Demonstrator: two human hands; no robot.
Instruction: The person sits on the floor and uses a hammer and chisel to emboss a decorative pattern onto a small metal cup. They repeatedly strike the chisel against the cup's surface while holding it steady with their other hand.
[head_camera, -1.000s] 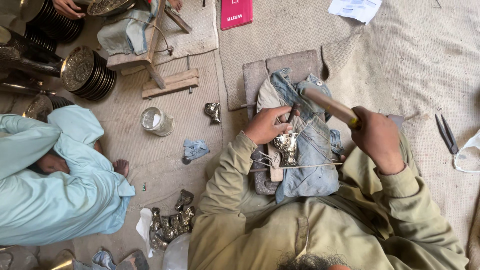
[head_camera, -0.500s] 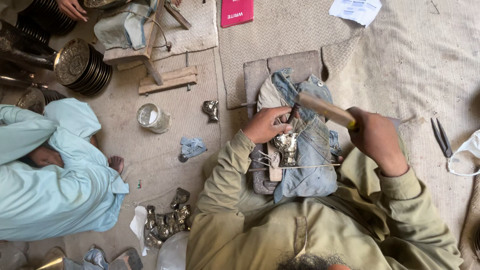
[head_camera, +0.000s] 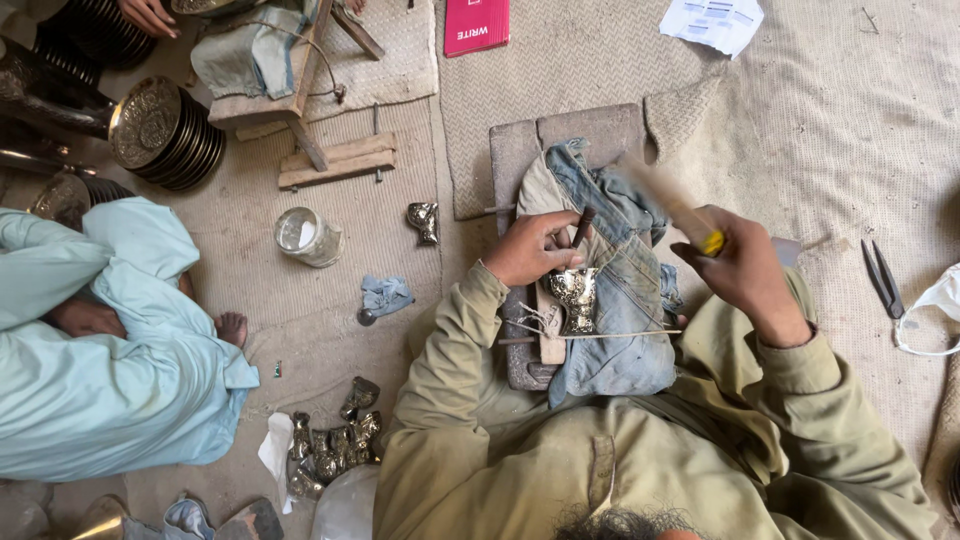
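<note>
Woven mats (head_camera: 560, 60) cover the floor where the person sits, with a grey block (head_camera: 520, 150) laid in front of the knees and a crumpled blue cloth (head_camera: 620, 300) draped over it. On the cloth stands a small embossed metal cup (head_camera: 574, 296), upright, near the block's middle, with a thin stick (head_camera: 600, 336) lying across just below it.

The left hand (head_camera: 530, 250) reaches in from the left with the forearm angled up across the body; its fingers are curled shut around a short dark punch (head_camera: 583, 226), whose lower end sits at the cup's rim. The right hand (head_camera: 745, 262) is raised to the right of the cloth, wrist cocked, fist closed tight on a wooden hammer handle (head_camera: 672, 205) with a yellow band; the handle slants up and left and is blurred. Both sleeves are olive green.

Left of the block lie a tin can (head_camera: 308, 236), a loose metal piece (head_camera: 424, 220), a scrap of blue rag (head_camera: 384, 294) and a heap of similar metal pieces (head_camera: 330, 448). Another person in pale blue clothing (head_camera: 100, 370) sits at the left. Scissors (head_camera: 882, 276) lie well apart on the right, and stacked round plates (head_camera: 160, 130) stand at upper left.
</note>
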